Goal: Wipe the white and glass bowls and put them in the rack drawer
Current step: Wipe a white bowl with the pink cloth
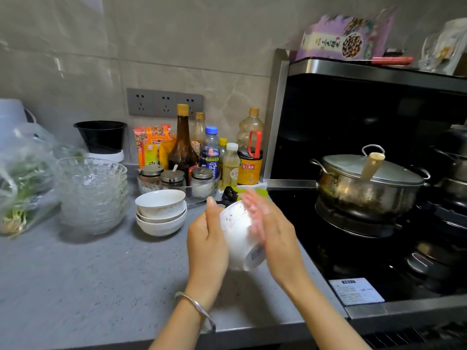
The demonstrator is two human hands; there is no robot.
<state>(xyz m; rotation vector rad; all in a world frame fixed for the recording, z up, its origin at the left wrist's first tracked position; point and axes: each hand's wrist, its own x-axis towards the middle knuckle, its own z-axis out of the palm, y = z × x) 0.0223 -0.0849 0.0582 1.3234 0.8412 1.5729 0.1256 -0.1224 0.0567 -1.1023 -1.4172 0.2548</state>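
My left hand [207, 238] grips a white bowl [238, 236] tilted on its side above the counter, its speckled inside facing up and left, its base toward me. My right hand [270, 228] lies with straight, motion-blurred fingers against the bowl's outer wall. A stack of three white bowls [161, 212] sits on the grey counter [101, 274] just left of my hands. Further left stands a stack of several patterned glass bowls [93, 193]. No cloth shows in either hand. The rack drawer is out of view.
Sauce bottles [183, 145] and lidded seasoning jars in a glass tray [177, 185] line the wall behind the bowls. A green-and-white cloth [252, 189] lies beside them. A lidded steel pot [366, 183] sits on the black stove at right. Bagged greens [22, 180] lie far left.
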